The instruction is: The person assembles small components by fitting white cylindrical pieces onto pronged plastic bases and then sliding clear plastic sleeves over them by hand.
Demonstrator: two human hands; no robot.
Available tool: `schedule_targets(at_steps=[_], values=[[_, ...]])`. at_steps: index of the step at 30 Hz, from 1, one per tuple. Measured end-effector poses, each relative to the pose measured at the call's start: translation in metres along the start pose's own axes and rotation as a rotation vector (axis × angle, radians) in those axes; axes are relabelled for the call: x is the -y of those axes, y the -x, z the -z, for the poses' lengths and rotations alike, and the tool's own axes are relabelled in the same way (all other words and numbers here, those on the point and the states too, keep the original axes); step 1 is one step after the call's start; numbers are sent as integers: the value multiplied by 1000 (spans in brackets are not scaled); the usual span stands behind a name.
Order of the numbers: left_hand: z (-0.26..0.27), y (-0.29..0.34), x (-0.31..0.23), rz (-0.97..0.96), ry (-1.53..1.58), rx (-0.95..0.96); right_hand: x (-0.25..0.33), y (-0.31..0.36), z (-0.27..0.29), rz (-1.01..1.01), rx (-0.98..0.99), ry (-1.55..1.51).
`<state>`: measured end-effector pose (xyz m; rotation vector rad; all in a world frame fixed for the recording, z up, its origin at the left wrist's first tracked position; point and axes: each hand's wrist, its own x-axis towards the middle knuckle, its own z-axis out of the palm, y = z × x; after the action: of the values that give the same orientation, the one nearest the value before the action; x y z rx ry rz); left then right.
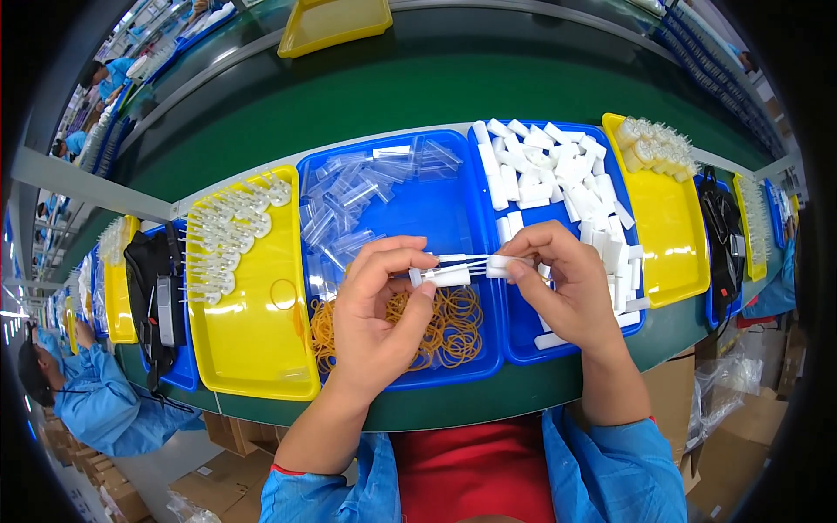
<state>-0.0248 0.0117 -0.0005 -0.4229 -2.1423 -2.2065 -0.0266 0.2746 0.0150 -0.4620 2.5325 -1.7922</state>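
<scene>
1. Left hand [384,301]: closed in a narrow pinch. Thumb and fingertips hold a white cylinder [449,277] from its left end and underside.

2. Right hand [558,275]: also narrow. Thumb and index finger grip a small white end piece [500,265].

3. Position of the work: I hold both parts in the air in front of me, above the right portion of the middle blue tray [436,213] and its border with the right blue tray [519,318]. Both trays sit on the bench [462,405].

4. Governing relation: the end piece lies directly to the right of the cylinder, at nearly the same height in view. Thin pale rods [477,266] span the short gap between them. I cannot tell whether the rods are seated in either part.

5. Orientation: the cylinder's long axis runs left to right, almost level. Its free end points right, toward the right hand; the end piece lies roughly along the same line.

6. Nearer hand: the left hand is nearer the cylinder, the right hand nearer the end piece.

7. Surroundings: rubber bands [453,327] lie below the left hand, clear tubes [349,196] lie beyond it, and white blocks [567,179] lie beyond and around the right hand.
</scene>
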Motion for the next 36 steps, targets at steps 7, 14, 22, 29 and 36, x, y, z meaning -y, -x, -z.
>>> schedule_targets(at_steps=[7, 14, 22, 29, 36], values=[[0, 0, -3, -18, -98, 8, 4, -1, -1, 14, -47, 74], [-2, 0, 0, -18, -146, -37, 1, 1, -1, 73, -50, 24], [2, 2, 1, -27, -222, 56, -2, -1, -3, 76, -107, 57], [1, 2, 0, 8, -192, 31, 0, 1, 0, 97, -128, 51], [-1, 1, 0, 12, -148, 35, 1, 1, -2, 146, -95, 135]])
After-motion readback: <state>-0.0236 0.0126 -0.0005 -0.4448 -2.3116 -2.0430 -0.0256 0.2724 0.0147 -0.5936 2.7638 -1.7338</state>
